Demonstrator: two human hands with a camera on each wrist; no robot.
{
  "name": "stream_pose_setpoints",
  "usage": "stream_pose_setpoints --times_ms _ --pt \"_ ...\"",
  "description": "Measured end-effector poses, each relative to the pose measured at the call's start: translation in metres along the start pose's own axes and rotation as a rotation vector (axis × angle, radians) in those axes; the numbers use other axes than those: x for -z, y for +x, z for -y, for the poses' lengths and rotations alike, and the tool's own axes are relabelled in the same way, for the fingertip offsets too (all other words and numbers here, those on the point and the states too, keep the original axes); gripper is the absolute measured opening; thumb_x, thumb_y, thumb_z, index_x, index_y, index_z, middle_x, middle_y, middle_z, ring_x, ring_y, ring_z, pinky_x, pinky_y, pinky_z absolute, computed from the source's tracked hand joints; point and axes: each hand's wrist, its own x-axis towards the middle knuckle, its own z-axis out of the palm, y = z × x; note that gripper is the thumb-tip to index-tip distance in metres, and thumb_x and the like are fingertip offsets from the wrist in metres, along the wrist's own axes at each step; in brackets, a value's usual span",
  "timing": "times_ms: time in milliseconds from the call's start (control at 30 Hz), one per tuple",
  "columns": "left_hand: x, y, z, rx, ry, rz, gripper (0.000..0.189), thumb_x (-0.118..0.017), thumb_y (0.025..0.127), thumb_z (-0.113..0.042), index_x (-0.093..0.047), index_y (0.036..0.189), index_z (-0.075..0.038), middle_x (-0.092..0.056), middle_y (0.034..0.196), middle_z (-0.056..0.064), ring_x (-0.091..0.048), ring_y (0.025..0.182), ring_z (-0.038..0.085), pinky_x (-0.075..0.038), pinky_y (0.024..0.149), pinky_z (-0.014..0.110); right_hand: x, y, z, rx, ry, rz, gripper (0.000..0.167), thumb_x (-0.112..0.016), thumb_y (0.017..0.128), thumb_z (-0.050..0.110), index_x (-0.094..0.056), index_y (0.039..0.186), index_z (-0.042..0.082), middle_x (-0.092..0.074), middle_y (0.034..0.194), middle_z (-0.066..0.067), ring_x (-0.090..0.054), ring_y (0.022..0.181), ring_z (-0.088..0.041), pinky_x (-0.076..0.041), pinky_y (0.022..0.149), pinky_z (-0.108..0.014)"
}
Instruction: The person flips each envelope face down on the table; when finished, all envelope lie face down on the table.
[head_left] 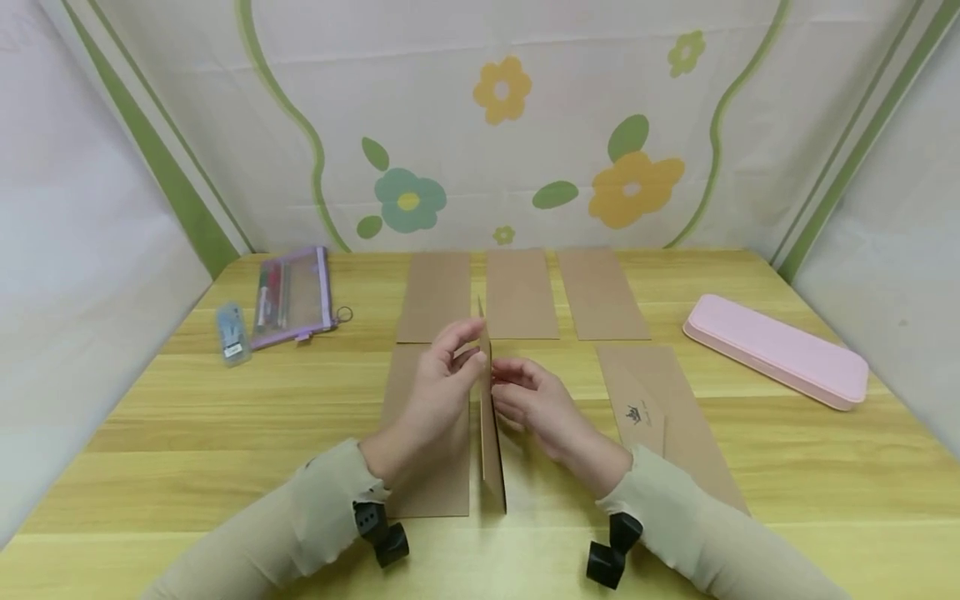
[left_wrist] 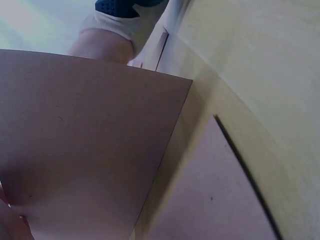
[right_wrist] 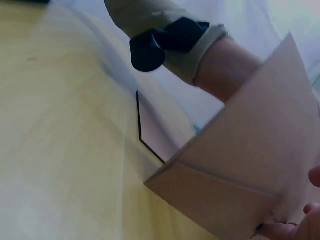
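Observation:
A brown kraft paper envelope [head_left: 491, 454] stands on edge between my two hands, seen nearly edge-on from the head. My left hand [head_left: 442, 387] holds it from the left, thumb and forefinger at its face. From the other side, the curled fingers of my right hand [head_left: 543, 412] grip it. In the right wrist view, fingertips [right_wrist: 280, 230] meet the slanted flap on the envelope [right_wrist: 255, 125]; the left wrist view shows its plain face [left_wrist: 90, 130]. Another brown envelope [head_left: 427, 483] lies flat under my left hand.
Three brown envelopes lie in a back row, including the middle one [head_left: 521, 296]. One with a crown print [head_left: 686, 400] lies at right, near a pink case [head_left: 776, 350]. At left are a purple-edged zip pouch [head_left: 303, 292] of pens and a small blue-clear box [head_left: 232, 333].

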Motion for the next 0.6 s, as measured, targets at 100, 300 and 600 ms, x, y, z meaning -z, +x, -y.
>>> stream_pose_setpoints --times_ms 100,300,600 --pt "-0.001 -0.001 0.000 -0.002 -0.010 -0.001 0.039 -0.048 0.086 0.012 -0.049 0.125 0.010 -0.043 0.131 0.019 -0.041 0.122 0.030 -0.038 0.104 0.039 -0.002 -0.011 0.006 0.023 0.009 0.006 0.042 -0.052 0.085 -0.002 -0.046 0.126 -0.008 -0.050 0.127 -0.021 -0.056 0.104 -0.017 -0.049 0.092 -0.033" --pt "-0.004 -0.003 0.002 -0.021 -0.040 -0.015 0.038 -0.049 0.087 0.010 -0.048 0.125 0.012 -0.042 0.131 0.019 -0.040 0.121 0.032 -0.037 0.105 0.039 -0.007 -0.028 0.011 0.057 -0.018 0.021 0.041 -0.056 0.086 0.003 -0.048 0.125 -0.008 -0.050 0.126 -0.022 -0.054 0.108 -0.020 -0.049 0.091 -0.033" --pt "-0.013 -0.006 0.007 0.045 -0.104 -0.066 0.043 -0.049 0.091 0.003 -0.041 0.133 0.006 -0.037 0.136 0.018 -0.036 0.124 0.036 -0.039 0.100 0.029 -0.008 -0.033 0.013 0.128 -0.138 0.039 0.044 -0.063 0.084 0.009 -0.050 0.124 -0.003 -0.053 0.127 -0.018 -0.049 0.119 -0.033 -0.049 0.092 -0.034"
